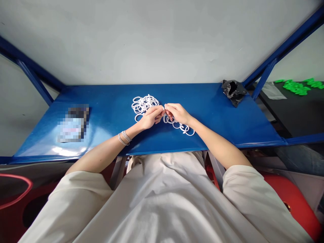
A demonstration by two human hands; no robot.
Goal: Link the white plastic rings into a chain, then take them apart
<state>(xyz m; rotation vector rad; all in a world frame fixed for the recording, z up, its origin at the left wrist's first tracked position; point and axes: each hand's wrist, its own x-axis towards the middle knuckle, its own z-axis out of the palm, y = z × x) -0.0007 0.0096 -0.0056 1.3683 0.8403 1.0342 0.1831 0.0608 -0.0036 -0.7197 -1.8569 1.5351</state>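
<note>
My left hand (153, 115) is closed in a pinch, with its fingertips almost meeting those of my right hand (177, 113), which pinches too. A small bit of white shows at the fingertips, like the white rings around them; most of it is hidden by the fingers. Behind and left of my left hand lies a heap of thin white rings (144, 103). One single white ring (136, 118) lies by my left wrist. Under and beside my right hand, more white rings (186, 129) trail toward the right, overlapping or linked; I cannot tell which.
The blue tabletop (111, 98) meets a grey wall at its back edge. A crumpled black plastic bag (234, 92) sits at the back right, and a pixelated item (73, 124) at the left. Blue frame bars rise on both sides. Green pieces (296, 87) lie on a neighbouring dark surface.
</note>
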